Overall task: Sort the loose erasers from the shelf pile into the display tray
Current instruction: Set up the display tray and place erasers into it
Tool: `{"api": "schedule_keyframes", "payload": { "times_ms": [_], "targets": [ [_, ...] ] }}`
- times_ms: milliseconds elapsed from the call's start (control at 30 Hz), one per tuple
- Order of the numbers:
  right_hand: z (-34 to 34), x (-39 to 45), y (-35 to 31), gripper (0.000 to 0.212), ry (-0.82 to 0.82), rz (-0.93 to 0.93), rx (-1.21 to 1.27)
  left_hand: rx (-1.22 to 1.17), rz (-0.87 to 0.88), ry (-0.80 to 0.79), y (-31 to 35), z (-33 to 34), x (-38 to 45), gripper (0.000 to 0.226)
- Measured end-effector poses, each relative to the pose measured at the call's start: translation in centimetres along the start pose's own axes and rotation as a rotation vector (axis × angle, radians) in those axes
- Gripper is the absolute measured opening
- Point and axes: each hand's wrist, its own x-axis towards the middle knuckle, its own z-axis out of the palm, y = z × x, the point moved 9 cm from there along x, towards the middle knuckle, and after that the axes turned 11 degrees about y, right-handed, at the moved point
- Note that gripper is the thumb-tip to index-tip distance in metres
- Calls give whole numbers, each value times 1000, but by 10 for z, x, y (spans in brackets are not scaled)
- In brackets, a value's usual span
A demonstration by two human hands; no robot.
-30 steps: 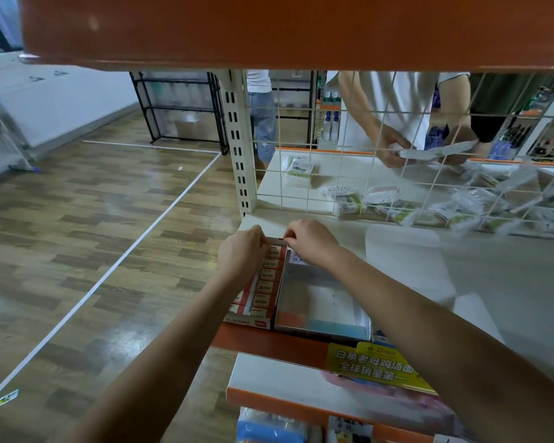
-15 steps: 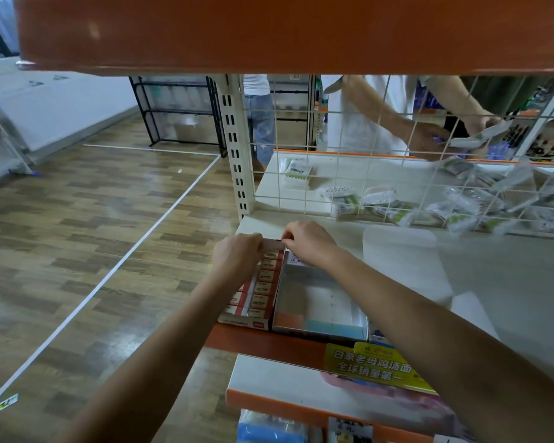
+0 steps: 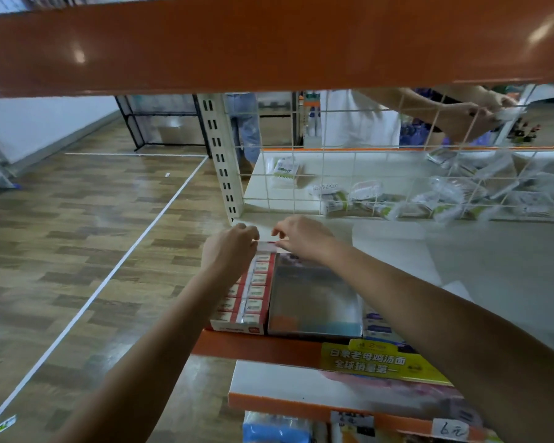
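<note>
Your shelf (image 3: 461, 270) carries the display tray (image 3: 240, 327) of red-and-white erasers (image 3: 256, 290) (beside a grey box (image 3: 314, 302)). At its far end, your left hand (image 3: 229, 251) and right hand (image 3: 304, 236) pinch one eraser (image 3: 267, 246) with curled fingers.

Floor: wood-pattern floor (image 3: 61, 251) with a white floor line (image 3: 115, 270) running diagonally.
Upright: perforated white post (image 3: 221, 161) at the shelf's far left corner.
Back: wire grid (image 3: 381, 174) along the shelf's far edge.
Beyond the grid: plastic packets (image 3: 445, 199) lie on a white surface; another person (image 3: 359, 119) in a white top stands behind.
Front edge: yellow label (image 3: 375, 362).
Lower shelf: price tag (image 3: 450, 429).
</note>
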Motion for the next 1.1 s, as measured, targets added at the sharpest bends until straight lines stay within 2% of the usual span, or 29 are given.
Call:
{"api": "schedule_keyframes", "payload": {
  "times_ms": [100,200,367,500,667,767,900,1100],
  "targets": [
    [-25,-3,10,30,99,-94,-138,4,129,79,37,-17,24,25],
    [-56,-18,52,32,166,-51,-257,13,260,17,90,-5,53,32],
    [-108,-86,174,41,139,237,-364,53,442,-85,211,31,85,42],
    [-155,-171,270,42,177,496,-338,-10,579,-115,332,46,85,46],
    [-202,-281,377,45,157,720,-379,-117,724,-142,491,60,75,48],
    [-225,-341,436,47,127,802,-473,-209,732,-193,575,68,65,48],
    [-248,-410,505,41,146,909,-413,-240,763,-226,665,79,51,50],
    [-277,-488,575,57,213,1020,-362,-284,711,-261,746,106,49,58]
  ]
}}
